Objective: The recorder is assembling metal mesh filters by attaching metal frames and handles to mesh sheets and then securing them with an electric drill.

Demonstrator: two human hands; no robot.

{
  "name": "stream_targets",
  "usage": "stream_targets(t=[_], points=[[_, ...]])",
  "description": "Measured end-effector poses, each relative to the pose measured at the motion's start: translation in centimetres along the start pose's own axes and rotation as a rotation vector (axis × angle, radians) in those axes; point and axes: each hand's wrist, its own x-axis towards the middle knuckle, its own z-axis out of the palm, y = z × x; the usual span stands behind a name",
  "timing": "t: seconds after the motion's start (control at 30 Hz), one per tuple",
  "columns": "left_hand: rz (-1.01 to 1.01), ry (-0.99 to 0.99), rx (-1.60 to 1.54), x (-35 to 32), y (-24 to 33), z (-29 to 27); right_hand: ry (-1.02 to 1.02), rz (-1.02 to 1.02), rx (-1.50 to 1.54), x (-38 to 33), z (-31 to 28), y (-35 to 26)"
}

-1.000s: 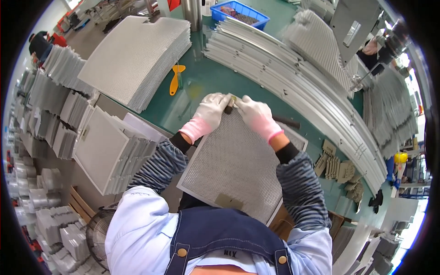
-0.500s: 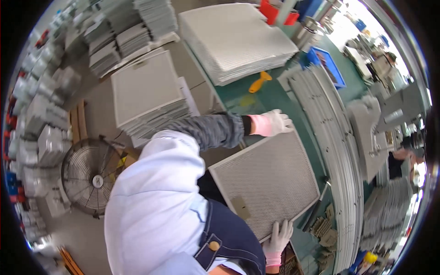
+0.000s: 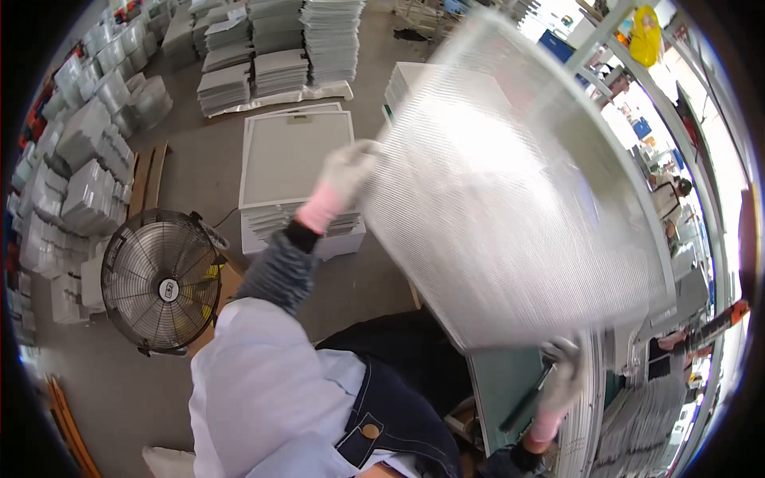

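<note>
A large rectangular framed metal mesh panel (image 3: 510,199) is held up, tilted, above the green workbench (image 3: 510,382). My left hand (image 3: 351,171), in a white glove with a pink cuff, grips its left edge. At the lower edge my right hand (image 3: 562,378), gloved the same way, has its fingers closed on the frame. Both hands and the panel are somewhat smeared by motion. The panel hides most of the bench and much of the stack behind it.
On the left stands a stack of similar panels (image 3: 299,163) on the floor. A black floor fan (image 3: 159,283) is nearer me. More panel stacks (image 3: 331,44) are at the back. Long metal strips (image 3: 586,406) lie along the bench, beside a dark-handled tool (image 3: 522,406).
The panel was lying on the bench and is now lifted and tilted up. My left hand has moved left with its edge; my right hand has moved up and right. My view has turned leftward.
</note>
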Motion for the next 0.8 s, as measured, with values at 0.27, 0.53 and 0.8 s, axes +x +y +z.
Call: stream_targets(t=[0.27,0.53,0.8], points=[[-0.247,0.602,0.349,1.8,-14.3,-24.9,-0.430,0.021,-0.318,1.2,4.9,3.2],[-0.404,0.117,1.717,5.6,-14.7,-21.7,-0.387,0.191,-0.417,-0.9,4.3,5.1],[0.441,-1.119,1.409,8.8,-17.0,-0.5,-0.353,0.177,-0.514,-0.8,2.7,8.0]])
